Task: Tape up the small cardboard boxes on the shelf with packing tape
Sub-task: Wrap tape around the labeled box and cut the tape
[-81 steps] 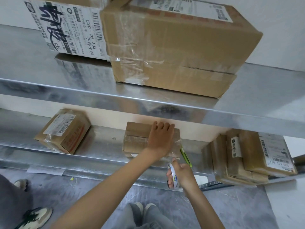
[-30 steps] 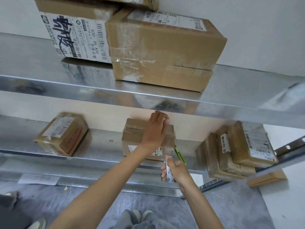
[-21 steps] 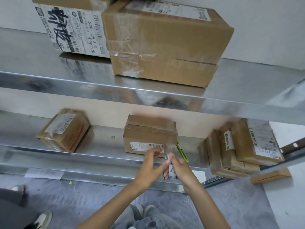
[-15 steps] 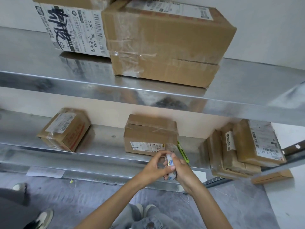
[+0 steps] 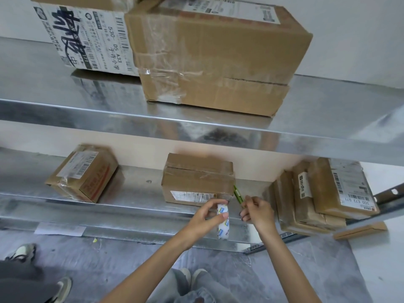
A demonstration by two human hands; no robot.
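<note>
View from a head-worn camera, looking down at a metal shelving unit against a pale wall. A person's two bare forearms reach in from the bottom of the frame. The left hand (image 5: 208,216) grips a roll of packing tape (image 5: 223,223), fingers and thumb curled round its rim; the roll is white with blue and yellow marks and stands on edge just in front of the lower shelf (image 5: 140,193). The right hand (image 5: 257,210) is just beside it, fingers curled, and seems to pinch the near end of a green cutter (image 5: 237,194), though the grip is small and hard to make out. The cutter lies on the lower shelf, against the right side of a small cardboard box (image 5: 197,180). This box sits in the middle of the lower shelf, clear tape across its top and a white label on its front; a crinkled clear strip hangs at its lower right corner, just above the roll.

A second small box (image 5: 83,172) stands well to the left on the same shelf, turned at an angle. A leaning stack of flat parcels (image 5: 317,193) fills the right end. On the upper shelf (image 5: 65,92) sit a large taped carton (image 5: 218,53) and, touching its left side, a carton with a printed label (image 5: 87,36). Below is a grey floor (image 5: 284,270), the person's own shoes (image 5: 190,278), and another person's shoe (image 5: 21,251) at the left edge
</note>
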